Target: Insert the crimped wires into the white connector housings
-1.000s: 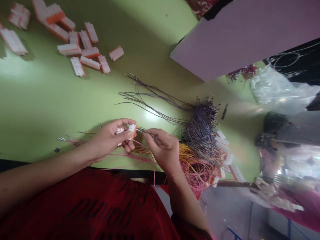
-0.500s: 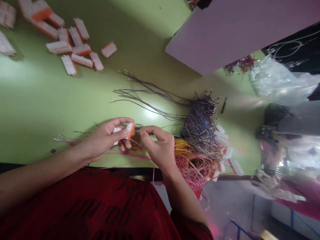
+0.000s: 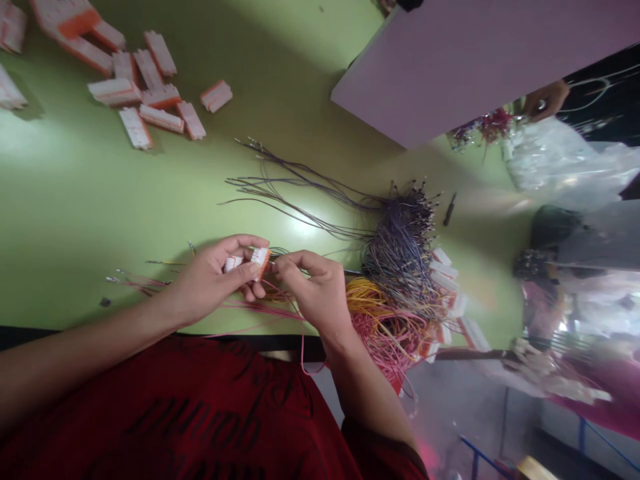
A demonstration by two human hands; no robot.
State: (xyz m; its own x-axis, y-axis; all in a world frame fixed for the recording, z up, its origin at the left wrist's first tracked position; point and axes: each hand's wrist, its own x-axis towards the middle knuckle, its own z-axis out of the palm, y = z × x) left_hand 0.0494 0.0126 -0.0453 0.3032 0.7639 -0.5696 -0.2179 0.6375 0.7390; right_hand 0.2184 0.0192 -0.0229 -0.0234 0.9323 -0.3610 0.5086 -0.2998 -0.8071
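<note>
My left hand (image 3: 220,273) is closed around a white and orange connector housing (image 3: 260,263), held between thumb and fingers. A second white housing (image 3: 233,264) shows in the same palm. Close to the orange face, my right hand (image 3: 315,283) pinches a thin wire whose end points at the housing. Whether the wire's tip is inside the housing is too small to tell. Pink wires (image 3: 270,308) run below both hands. To the right lie a bundle of dark wires (image 3: 400,240), some yellow wires (image 3: 367,293) and a pink wire heap (image 3: 390,333).
Several loose housings (image 3: 160,119) lie at the upper left of the green table (image 3: 125,200). A large pinkish panel (image 3: 450,60) stands at upper right. Another person's hand (image 3: 547,100) is beside a plastic bag (image 3: 560,160). A small dark tool (image 3: 449,209) lies near the dark wires.
My right hand has shifted slightly left, towards the housing, and the pink wire loop below it has swung a little left. Another person's hand has appeared at the upper right.
</note>
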